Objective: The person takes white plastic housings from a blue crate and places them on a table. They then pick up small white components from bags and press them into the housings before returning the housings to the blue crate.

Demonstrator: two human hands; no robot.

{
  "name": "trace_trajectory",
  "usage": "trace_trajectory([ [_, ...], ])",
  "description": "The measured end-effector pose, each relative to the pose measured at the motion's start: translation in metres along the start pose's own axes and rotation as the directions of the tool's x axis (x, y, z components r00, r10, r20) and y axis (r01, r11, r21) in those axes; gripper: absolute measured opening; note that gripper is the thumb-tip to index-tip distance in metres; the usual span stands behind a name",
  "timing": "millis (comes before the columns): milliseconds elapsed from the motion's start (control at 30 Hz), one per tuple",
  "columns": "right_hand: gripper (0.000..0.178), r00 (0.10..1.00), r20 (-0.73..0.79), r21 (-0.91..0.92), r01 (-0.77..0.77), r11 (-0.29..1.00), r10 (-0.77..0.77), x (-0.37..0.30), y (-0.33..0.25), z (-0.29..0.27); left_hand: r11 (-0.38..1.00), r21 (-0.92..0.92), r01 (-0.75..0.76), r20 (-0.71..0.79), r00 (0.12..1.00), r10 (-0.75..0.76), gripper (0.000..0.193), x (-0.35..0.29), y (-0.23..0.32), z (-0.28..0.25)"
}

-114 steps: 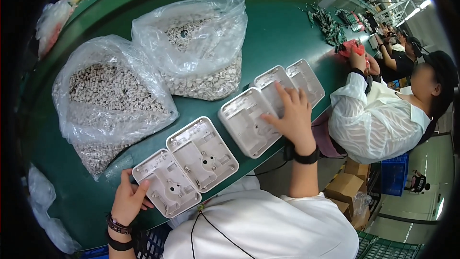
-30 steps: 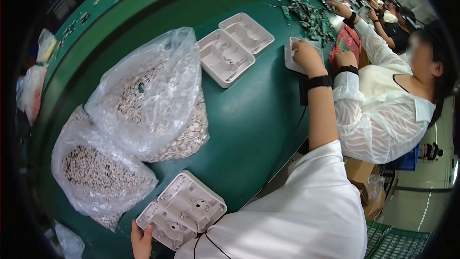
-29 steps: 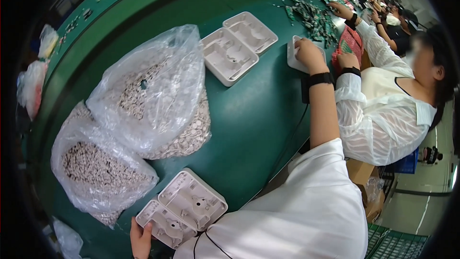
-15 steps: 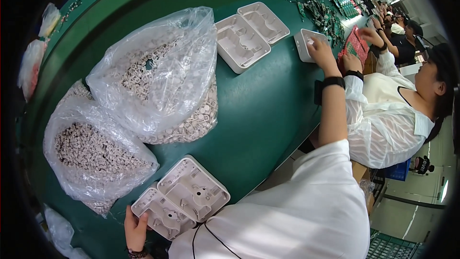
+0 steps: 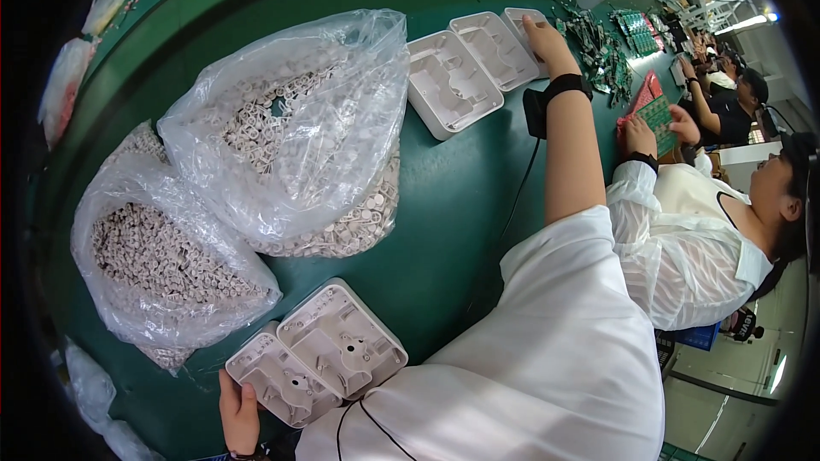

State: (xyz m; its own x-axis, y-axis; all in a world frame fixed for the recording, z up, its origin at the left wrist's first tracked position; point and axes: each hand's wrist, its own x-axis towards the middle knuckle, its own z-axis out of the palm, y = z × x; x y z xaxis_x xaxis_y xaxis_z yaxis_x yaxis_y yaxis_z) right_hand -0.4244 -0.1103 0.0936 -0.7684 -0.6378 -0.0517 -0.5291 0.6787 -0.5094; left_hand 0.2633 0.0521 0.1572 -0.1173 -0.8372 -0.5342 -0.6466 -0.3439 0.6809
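My left hand (image 5: pixel 240 415) is closed on the left rim of a white plastic housing (image 5: pixel 275 367), open side up. A larger white housing (image 5: pixel 320 316) stands against it, close to my body. Stretched far to the right, my right hand (image 5: pixel 552 47) grips another white housing (image 5: pixel 518 17) and partly hides it. That one sits beside two more open white housings (image 5: pixel 475 116) at the back of the table. A dark strap with a box (image 5: pixel 535 113) is around my right wrist.
Two clear plastic bags, one large (image 5: pixel 359 77) and one smaller (image 5: pixel 111 307), hold many small whitish parts. Beyond my right hand lie a heap of narrow green boards (image 5: pixel 605 60) and circuit panels (image 5: pixel 636 32). A co-worker (image 5: pixel 683 248) sits at right, holding a green board (image 5: pixel 653 119).
My right hand has moved left and away from me with its housing, which now stands beside the far pair. My left hand keeps its hold. The co-worker now holds a green board up.
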Motion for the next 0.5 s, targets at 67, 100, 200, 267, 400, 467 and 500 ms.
trace_trajectory([
  [67,0.063,0.963,-0.243,-0.281,0.043,0.959,-0.115,-0.010,0.000,-0.026,0.996,-0.084,-0.020,0.143,0.989,0.032,0.045,0.001,0.009,0.009],
  [100,0.064,0.917,-0.351,-0.423,0.028,0.906,-0.192,-0.017,0.003,-0.043,0.991,-0.130,-0.031,0.222,0.973,0.060,0.046,0.004,0.013,0.015],
  [200,0.042,0.720,-0.357,-0.333,0.497,0.801,-0.595,-0.150,-0.064,-0.072,0.994,-0.111,0.020,0.240,0.971,0.007,0.050,-0.006,0.023,0.012],
  [267,0.029,0.552,-0.223,-0.162,0.792,0.589,-0.803,-0.245,-0.073,-0.075,0.993,-0.105,0.047,0.275,0.961,-0.016,0.052,-0.001,0.031,0.023],
  [400,0.036,0.492,0.375,0.254,0.761,0.597,-0.786,-0.367,-0.060,-0.062,0.989,-0.148,0.013,0.496,0.866,0.063,0.045,0.018,0.065,0.059],
  [467,0.043,0.560,0.334,0.137,0.767,0.627,-0.758,-0.382,-0.032,-0.054,0.979,-0.200,0.039,0.563,0.822,0.082,0.045,0.019,0.080,0.084],
  [500,0.043,0.545,0.334,0.163,0.770,0.617,-0.769,-0.384,-0.022,-0.053,0.972,-0.233,0.005,0.594,0.792,0.138,0.046,0.018,0.085,0.094],
])
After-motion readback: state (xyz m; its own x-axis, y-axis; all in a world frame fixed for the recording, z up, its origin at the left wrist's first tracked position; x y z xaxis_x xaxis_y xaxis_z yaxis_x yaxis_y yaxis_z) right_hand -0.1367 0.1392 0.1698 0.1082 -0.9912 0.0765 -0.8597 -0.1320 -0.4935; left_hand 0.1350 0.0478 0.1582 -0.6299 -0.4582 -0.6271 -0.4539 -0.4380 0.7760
